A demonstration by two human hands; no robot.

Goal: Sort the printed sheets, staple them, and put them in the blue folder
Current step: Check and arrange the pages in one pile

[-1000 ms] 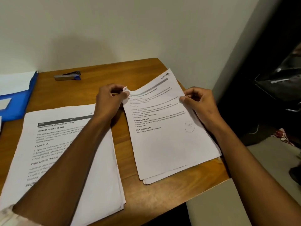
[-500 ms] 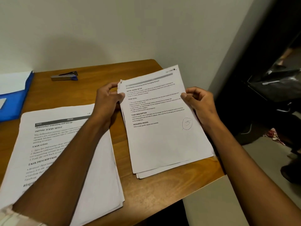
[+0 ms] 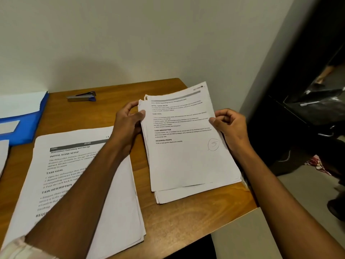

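At a brown wooden table (image 3: pixel 196 217) set against a pale wall, we see a person holding a stack of white printed sheets (image 3: pixel 186 157) by its two side edges. The left hand (image 3: pixel 128 122) grips the stack's upper left edge, thumb on the top page and fingers curled round the corner. The right hand (image 3: pixel 229 126) pinches the right edge, thumb on top of the page and fingers curled. The stack's far end looks slightly raised while its near end rests on the table near the right edge; we cannot tell how far it is lifted. The top page carries a circled handwritten mark. A second pile of white printed sheets (image 3: pixel 115 199) lies flat on the table to the left, partly under the left forearm. A blue folder (image 3: pixel 28 128) lies at the far left with white paper on it. A grey and blue stapler (image 3: pixel 82 97) sits near the wall, apart from both piles.
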